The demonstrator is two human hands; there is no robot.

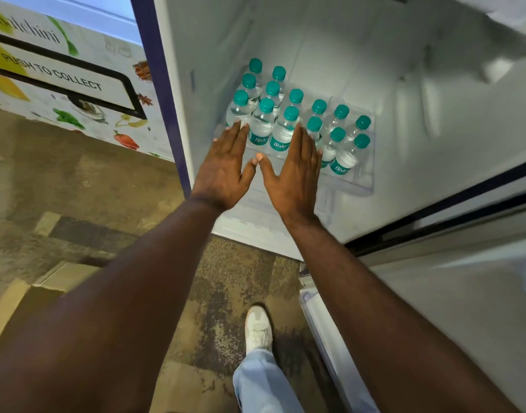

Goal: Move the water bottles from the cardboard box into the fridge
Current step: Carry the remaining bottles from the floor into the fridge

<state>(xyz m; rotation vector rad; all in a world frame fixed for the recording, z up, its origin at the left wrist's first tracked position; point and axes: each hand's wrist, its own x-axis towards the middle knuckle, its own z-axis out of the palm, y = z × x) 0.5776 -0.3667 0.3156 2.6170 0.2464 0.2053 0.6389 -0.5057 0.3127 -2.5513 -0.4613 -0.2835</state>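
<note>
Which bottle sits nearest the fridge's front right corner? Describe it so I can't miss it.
Look inside the open white fridge, on the clear plastic shelf. In the right-hand cluster, take the clear teal-capped water bottle nearest you. It alone shows its teal label fully, right of the right hand.

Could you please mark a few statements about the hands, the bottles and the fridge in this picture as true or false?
1. Both the left hand and the right hand have straight fingers. True.
2. The water bottles have red caps. False: the caps are teal.
3. The bottles stand upright inside the fridge. True.
4. The right hand grips a bottle by its cap. False: it lies flat against the front bottles.
5. The cardboard box sits inside the fridge. False: it is on the floor at lower left.
</note>
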